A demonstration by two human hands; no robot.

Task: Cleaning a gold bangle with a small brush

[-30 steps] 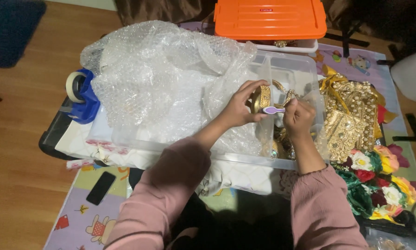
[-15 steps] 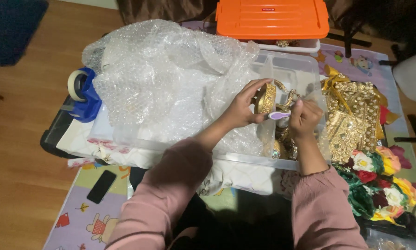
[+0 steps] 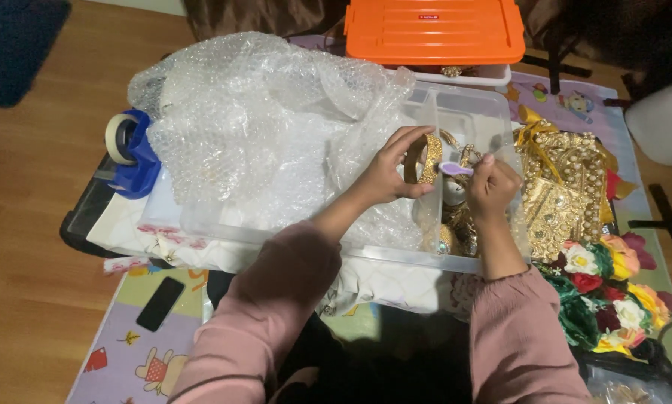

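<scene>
My left hand holds a wide gold bangle upright over a clear plastic box. My right hand grips a small tool with a pale purple handle, its tip against the bangle. More gold jewellery lies in the box under my hands. Both arms wear pink sleeves.
A big sheet of bubble wrap fills the box's left side. A blue tape dispenser sits at the left, an orange-lidded box at the back, gold embroidered cloth and artificial flowers to the right, a black phone on the mat.
Both hands have shifted slightly right and up with the bangle and the tool. The bangle has turned a little in my left hand.
</scene>
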